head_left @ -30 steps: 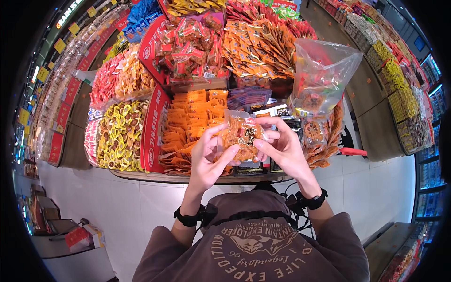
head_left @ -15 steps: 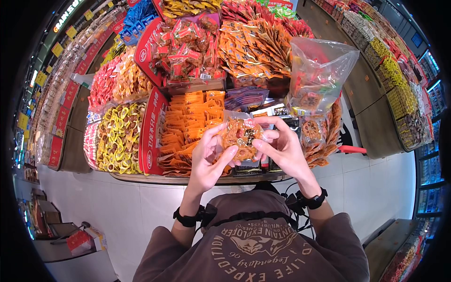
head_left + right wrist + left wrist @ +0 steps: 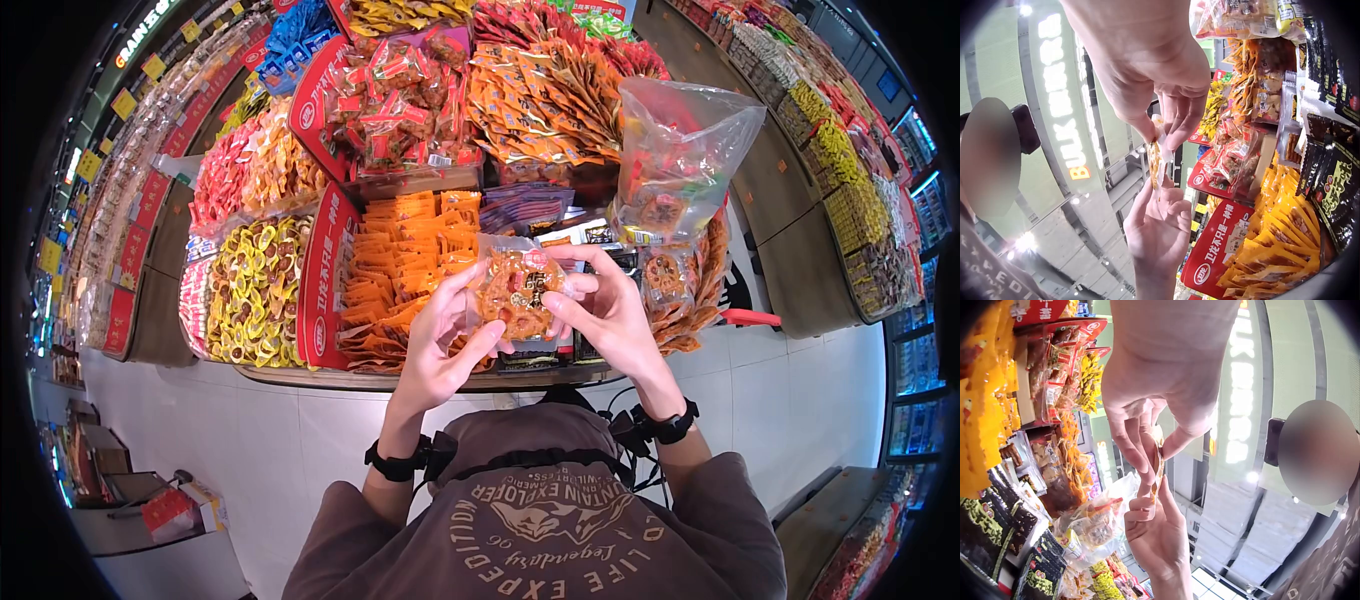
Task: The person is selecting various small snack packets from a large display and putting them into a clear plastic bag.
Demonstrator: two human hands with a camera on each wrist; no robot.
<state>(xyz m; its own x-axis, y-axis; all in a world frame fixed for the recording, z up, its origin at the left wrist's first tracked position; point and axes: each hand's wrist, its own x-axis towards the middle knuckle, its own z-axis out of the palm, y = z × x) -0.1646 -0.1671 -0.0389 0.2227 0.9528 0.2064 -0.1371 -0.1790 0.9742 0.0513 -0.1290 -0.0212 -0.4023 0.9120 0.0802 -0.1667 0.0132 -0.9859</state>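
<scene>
A clear packet of orange-brown sliced snack (image 3: pixel 518 294) with dark printing is held up in front of the chest, above the display's near edge. The right hand (image 3: pixel 612 318) pinches its right side, thumb on the face and fingers behind. At its left edge is the left hand (image 3: pixel 440 340), thumb and fingers around the packet. The left wrist view shows the packet (image 3: pixel 1159 459) edge-on between the left hand (image 3: pixel 1157 394) and the right hand (image 3: pixel 1159 540). In the right wrist view the packet (image 3: pixel 1156 156) is likewise edge-on, gripped by the right hand (image 3: pixel 1154 81).
Orange packets (image 3: pixel 400 260) fill a compartment beside a red divider (image 3: pixel 325 280). A large clear bag (image 3: pixel 680 160) holding similar packets stands at the right of the display. Yellow-wrapped items (image 3: pixel 255 290) lie at the left, dark packets (image 3: pixel 1335 181) near the front.
The left thumb has shifted slightly down and left on the packet, so more of its face shows. The right hand keeps its pinch with little movement.
</scene>
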